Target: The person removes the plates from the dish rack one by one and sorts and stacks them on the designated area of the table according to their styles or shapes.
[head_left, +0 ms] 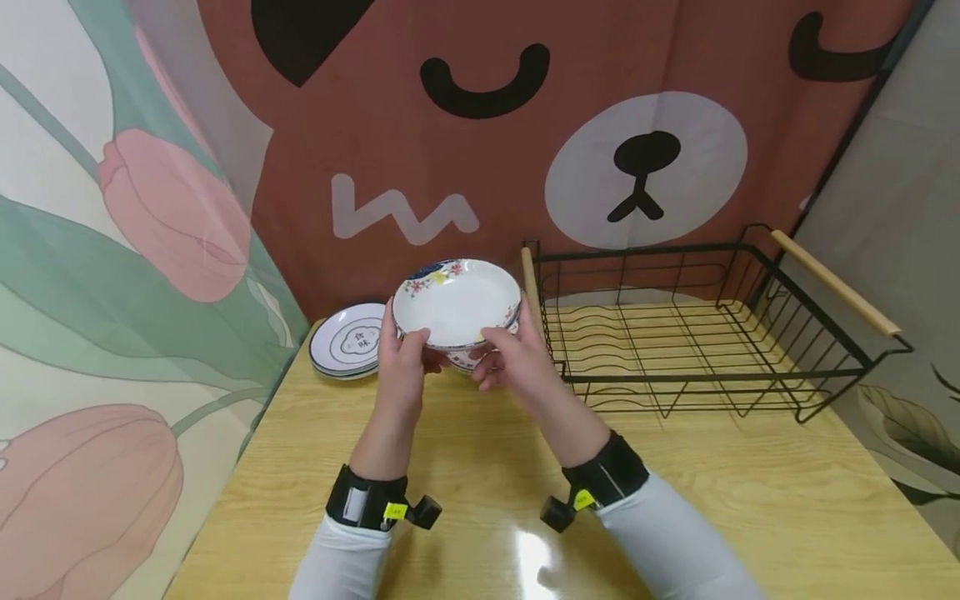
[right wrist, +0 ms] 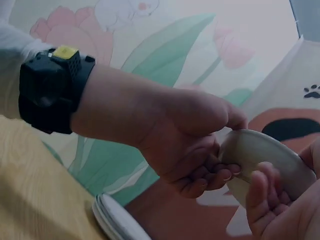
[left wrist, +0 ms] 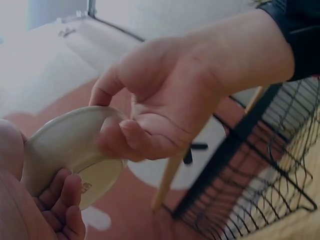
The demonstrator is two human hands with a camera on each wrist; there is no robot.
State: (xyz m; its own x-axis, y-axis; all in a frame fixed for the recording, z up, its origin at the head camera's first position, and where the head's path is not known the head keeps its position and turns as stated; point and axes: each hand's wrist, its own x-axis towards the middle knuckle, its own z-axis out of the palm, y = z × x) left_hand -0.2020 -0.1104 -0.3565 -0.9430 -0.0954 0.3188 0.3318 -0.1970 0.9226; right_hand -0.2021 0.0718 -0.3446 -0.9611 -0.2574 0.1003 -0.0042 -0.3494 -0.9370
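Note:
Both hands hold a white shallow bowl (head_left: 461, 304), tilted toward me, with flowers and a blue patch along its rim. My left hand (head_left: 403, 362) grips its left side, thumb over the near rim and fingers underneath. On the right side my right hand (head_left: 517, 354) pinches the rim the same way. The plain underside of the shallow bowl (left wrist: 75, 145) shows in the left wrist view, with a foot ring and a small mark. Behind and below it, a red-patterned bowl (head_left: 465, 360) is mostly hidden.
A small stack of white plates (head_left: 337, 342) with dark rims lies at the back left of the wooden table (head_left: 465, 467). At the back right stands a black wire rack (head_left: 712, 379) with wooden handles. A printed curtain (head_left: 487, 167) hangs behind the table.

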